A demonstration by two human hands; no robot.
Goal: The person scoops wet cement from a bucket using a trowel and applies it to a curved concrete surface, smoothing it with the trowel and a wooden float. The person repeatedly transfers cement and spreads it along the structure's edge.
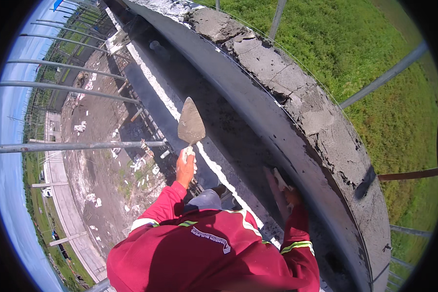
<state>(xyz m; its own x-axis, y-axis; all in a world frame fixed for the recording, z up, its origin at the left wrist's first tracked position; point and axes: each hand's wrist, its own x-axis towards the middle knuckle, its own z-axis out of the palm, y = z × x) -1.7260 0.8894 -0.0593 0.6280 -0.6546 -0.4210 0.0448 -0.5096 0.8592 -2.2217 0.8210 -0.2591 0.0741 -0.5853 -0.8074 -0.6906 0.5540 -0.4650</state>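
My left hand (185, 170) is closed round the handle of a pointed brick trowel (191, 123), its blade smeared with grey mortar and pointing away from me. It hangs over the narrow white-edged ledge of the concrete channel. Down in the shaded channel, my right hand (292, 196) grips a plastering float (276, 193). This is a long, flat, pinkish board with a pale handle, lying close to the channel's inner wall (258, 107). Shadow partly hides the right fingers, and I cannot tell whether the float touches the wall.
A rough, cracked mortar strip (301, 104) tops the outer wall to the right, with a thin string line along it. Metal pipes (78, 146) stick out on the left, and another pipe (384, 75) on the right. Far below left lies littered dirt ground (95, 170); grass (360, 44) spreads right.
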